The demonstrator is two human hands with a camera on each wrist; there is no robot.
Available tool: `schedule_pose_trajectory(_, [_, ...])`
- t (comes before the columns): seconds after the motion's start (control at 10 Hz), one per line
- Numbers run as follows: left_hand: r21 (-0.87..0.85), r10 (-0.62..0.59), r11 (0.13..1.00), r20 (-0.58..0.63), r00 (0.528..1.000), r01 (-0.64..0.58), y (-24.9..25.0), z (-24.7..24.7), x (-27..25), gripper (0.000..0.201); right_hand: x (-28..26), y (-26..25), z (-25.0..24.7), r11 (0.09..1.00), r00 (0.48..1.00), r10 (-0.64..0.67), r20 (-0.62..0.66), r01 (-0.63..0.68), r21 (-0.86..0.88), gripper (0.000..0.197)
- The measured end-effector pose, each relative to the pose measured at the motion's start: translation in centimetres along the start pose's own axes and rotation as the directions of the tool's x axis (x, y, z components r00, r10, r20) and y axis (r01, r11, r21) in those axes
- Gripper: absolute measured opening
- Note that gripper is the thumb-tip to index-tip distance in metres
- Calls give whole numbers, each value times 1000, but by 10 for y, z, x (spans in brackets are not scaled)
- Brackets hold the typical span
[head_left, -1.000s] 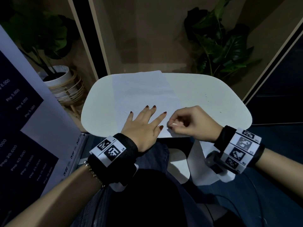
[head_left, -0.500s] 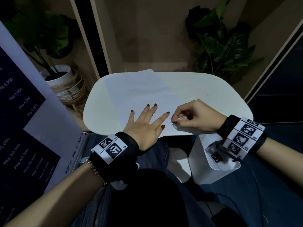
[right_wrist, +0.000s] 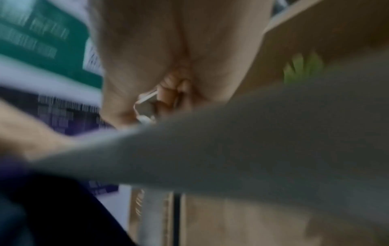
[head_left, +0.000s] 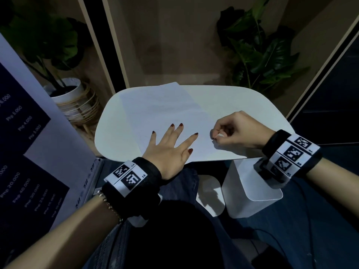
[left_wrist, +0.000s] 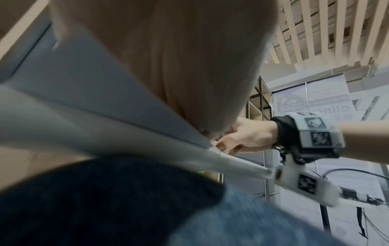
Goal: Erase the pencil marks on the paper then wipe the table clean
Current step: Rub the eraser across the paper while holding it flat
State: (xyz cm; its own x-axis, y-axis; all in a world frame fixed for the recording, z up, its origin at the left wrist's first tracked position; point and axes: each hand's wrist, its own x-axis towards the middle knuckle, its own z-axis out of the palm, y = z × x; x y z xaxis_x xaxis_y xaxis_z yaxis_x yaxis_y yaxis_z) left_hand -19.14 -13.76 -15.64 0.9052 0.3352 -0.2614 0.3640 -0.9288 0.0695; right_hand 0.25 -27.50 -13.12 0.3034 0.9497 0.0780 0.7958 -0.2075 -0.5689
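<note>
- Right wrist view is badly smeared; only curled fingers (right_wrist: 168, 93) and a pale sliver between them come through, above the grey table edge (right_wrist: 252, 141).
- Left wrist view: the palm (left_wrist: 168, 66) fills the top, blurred, hiding most of the sheet beneath it.
- Pencil marks are too faint to pick out in the dim head view.
- Paper (head_left: 167, 113) lies on the left half of the white table (head_left: 242, 101), its far corner poking past the far edge.
- Left hand (head_left: 171, 150) lies flat on the paper's near part, fingers spread, pinning it down.
- Right hand (head_left: 237, 133) sits just right of the left, at the paper's right edge, fingers curled, pinching a small whitish eraser (head_left: 218, 135) at the tips.
- Eraser tip is down at the sheet; actual contact can't be told.
- From the left wrist view, the right hand (left_wrist: 246, 138) shows at the table's near edge (left_wrist: 231, 163).
- Plants (head_left: 260, 51) stand beyond the table; a white pot (head_left: 66, 90) is far left.
</note>
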Motion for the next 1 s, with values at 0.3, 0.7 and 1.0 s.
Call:
schedule_pose_trajectory(0.3, [-12,0,1000,2,1000,0,-1,0,0,51,1,-5,2,1000,998,16,67,-16,-10,11])
schedule_pose_trajectory(0.7, [-9,1,1000,4,1000,-1,0,-1,-1,51,-1,-9,-4,992,999,-2,52,8,-129,9])
schedule_pose_trajectory(1.0, [-12,-1,1000,14,1000,2,0,-2,-2,51,1,-25,9,985,991,-109,83,118,-122,3])
